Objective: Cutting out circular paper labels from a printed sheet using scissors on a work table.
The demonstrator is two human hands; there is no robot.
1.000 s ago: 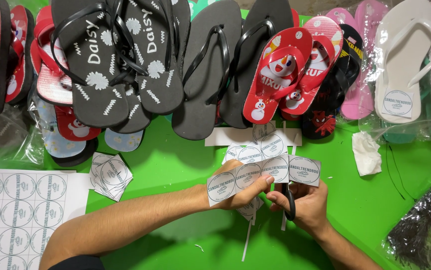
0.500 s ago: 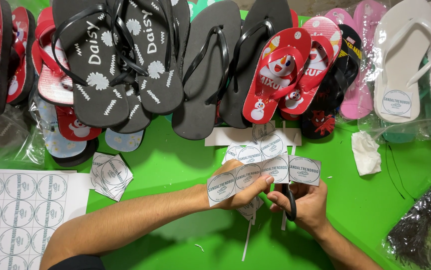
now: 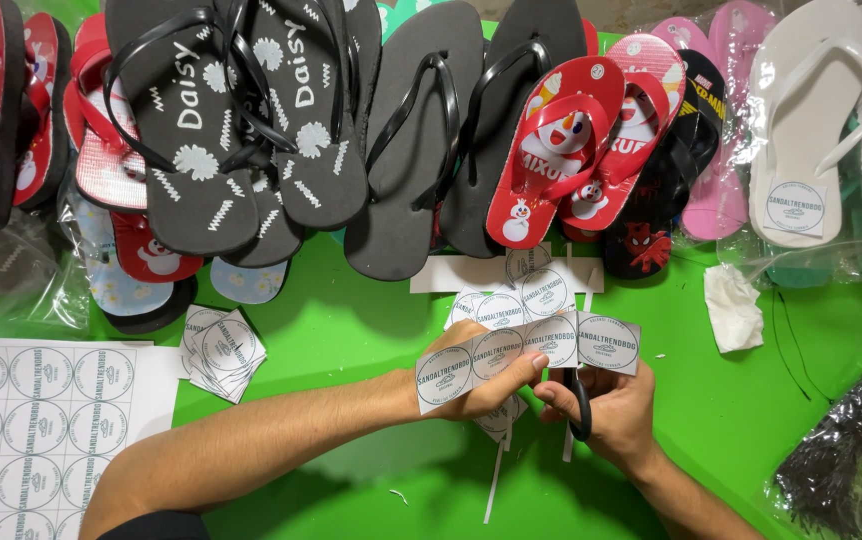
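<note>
The left hand (image 3: 471,375) pinches a strip of round labels (image 3: 531,358); at its 3 o'clock the right hand (image 3: 616,410) is closed on black scissors (image 3: 580,405), mid-cut over the green bench (image 3: 351,330). Next, a snip between labels.

Table surface (image 3: 351,330): bright green, uniform.

Label strip (image 3: 526,355), centre of the frame: white paper with grey round emblems in a row. The uncut label sheet (image 3: 31,430), lower left, shows the same white ground with a grid of grey circles; the cut label stack (image 3: 221,345) matches.

Scissors (image 3: 579,410): black handles.

Black flip-flops (image 3: 241,120), upper left: black with white lettering, daisy heads and zigzag marks. Plain black flip-flops (image 3: 421,140), upper centre: solid black. Red flip-flops (image 3: 561,140): red with white snowman figures. White flip-flops (image 3: 811,120), upper right: plain white. Pink flip-flops (image 3: 721,190): solid pink.
</note>
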